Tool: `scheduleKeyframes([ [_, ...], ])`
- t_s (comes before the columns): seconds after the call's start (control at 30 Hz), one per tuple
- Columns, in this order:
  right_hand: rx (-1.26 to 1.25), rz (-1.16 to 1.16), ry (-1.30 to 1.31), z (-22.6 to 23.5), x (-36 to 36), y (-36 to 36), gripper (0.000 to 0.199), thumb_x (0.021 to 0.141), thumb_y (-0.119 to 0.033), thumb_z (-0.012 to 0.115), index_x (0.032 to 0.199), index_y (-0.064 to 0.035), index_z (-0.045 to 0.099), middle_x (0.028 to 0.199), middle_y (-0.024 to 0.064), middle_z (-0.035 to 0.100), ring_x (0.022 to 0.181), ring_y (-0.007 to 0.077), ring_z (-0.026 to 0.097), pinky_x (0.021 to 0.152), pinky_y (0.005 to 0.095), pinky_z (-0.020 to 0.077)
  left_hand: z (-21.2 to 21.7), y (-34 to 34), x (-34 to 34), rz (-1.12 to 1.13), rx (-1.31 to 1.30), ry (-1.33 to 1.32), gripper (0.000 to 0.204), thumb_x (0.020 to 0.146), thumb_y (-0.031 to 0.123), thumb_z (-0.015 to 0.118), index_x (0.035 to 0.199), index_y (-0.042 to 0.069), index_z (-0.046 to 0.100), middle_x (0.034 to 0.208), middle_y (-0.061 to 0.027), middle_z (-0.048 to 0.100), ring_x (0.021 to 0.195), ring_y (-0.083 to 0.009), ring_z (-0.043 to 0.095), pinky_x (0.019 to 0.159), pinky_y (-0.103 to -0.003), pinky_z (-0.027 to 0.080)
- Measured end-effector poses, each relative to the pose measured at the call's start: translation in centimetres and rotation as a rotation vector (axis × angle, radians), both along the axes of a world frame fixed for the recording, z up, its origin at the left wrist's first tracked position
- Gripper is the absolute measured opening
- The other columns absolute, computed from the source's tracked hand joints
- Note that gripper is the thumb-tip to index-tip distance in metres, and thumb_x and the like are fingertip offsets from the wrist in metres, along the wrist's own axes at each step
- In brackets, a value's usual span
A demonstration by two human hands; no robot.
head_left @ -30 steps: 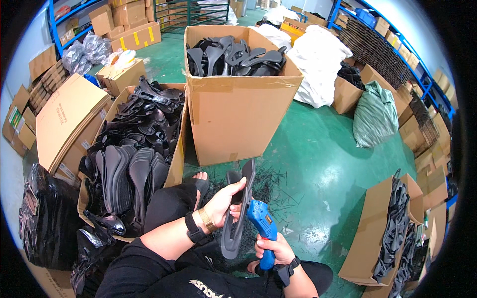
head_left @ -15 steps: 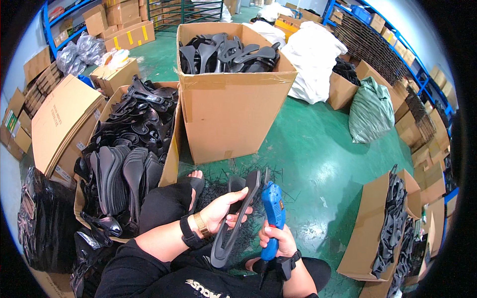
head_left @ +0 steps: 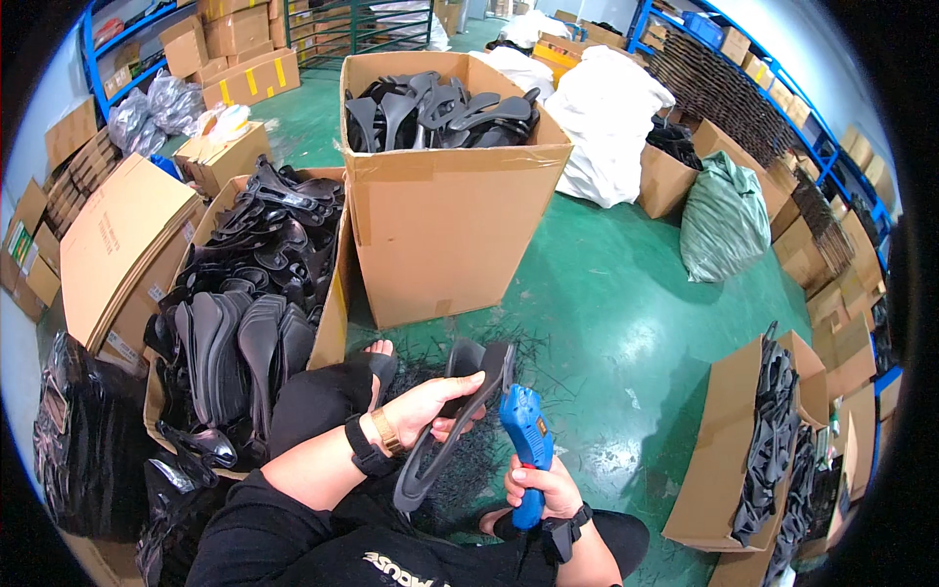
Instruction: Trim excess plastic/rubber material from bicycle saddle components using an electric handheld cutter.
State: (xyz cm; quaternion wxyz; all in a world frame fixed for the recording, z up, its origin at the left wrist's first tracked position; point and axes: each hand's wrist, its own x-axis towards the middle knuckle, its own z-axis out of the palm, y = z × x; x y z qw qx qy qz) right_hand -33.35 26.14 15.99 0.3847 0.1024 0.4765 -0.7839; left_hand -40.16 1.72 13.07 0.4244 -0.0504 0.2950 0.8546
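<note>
Over the lap, left hand (head_left: 430, 401) fingers grip a black sole (head_left: 452, 430), now lifted closer to the blue gun (head_left: 523, 445) clenched in right hand (head_left: 543, 486), nozzle nearly meeting its edge. Boxes (head_left: 450, 215) of soles stand beyond.

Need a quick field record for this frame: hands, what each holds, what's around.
left hand: grips a long black plastic part, held on edge
right hand: wrapped round the handle of a blue handheld tool, tip up against the part
front: tall open cardboard box full of black parts
left: low carton of black parts
floor: green, black scraps by the feet
</note>
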Motion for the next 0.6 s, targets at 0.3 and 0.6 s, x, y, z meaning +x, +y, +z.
scheduleKeyframes([
  [0.3, -0.253, -0.154, -0.01, -0.5, -1.0, 0.8, 0.018, 0.081, -0.012, 0.066, 0.087, -0.0038, 0.051, 0.066, 0.0016, 0.044, 0.061, 0.0139, 0.047, 0.052, 0.028, 0.0414, -2.0, 1.1, 0.3, -0.025, -0.23, 0.095, 0.033, 0.09, 0.043, 0.059, 0.083, 0.011, 0.062, 0.062, 0.0047, 0.055, 0.039, -0.0012, 0.037, 0.035, -0.017, 0.025],
  [0.6, 0.145, -0.402, 0.38, 2.6, -2.9, 0.8, 0.038, 0.075, -0.012, 0.076, 0.105, 0.0008, 0.056, 0.084, 0.0072, 0.059, 0.072, 0.0155, 0.06, 0.057, 0.0281, 0.0516, 0.2, 3.9, 0.7, -0.034, -0.445, 0.636, 0.062, 0.088, 0.037, 0.065, 0.132, 0.001, 0.041, 0.119, -0.0075, 0.054, 0.106, -0.0121, 0.048, 0.089, -0.031, 0.043],
])
